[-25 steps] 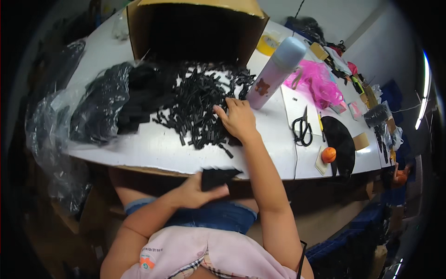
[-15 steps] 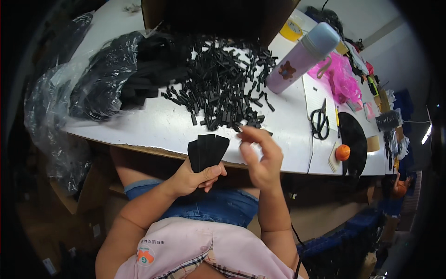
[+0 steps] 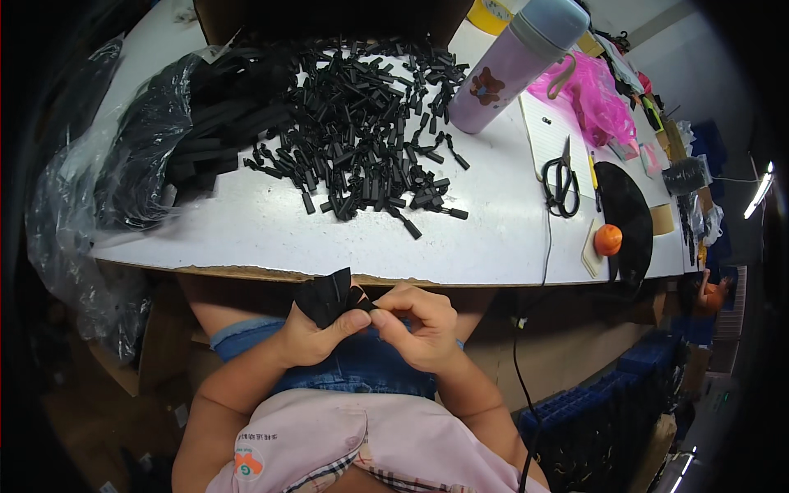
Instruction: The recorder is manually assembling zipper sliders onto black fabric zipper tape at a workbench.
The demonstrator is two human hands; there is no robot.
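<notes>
Holding black strips (image 3: 212,154), a clear bag (image 3: 141,156) lies open while left fingers (image 3: 352,321) and right fingers (image 3: 393,328) pinch flat black pieces (image 3: 327,296).

The white tabletop (image 3: 493,238) is bright (a tube light (image 3: 759,191) glows far right), the fisheye rim black.

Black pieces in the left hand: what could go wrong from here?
The black pieces fan out of the left hand, off the table, so some might slip and drop. The lavender bottle stands beside the small black parts; a careless reach there could tip it.
</notes>
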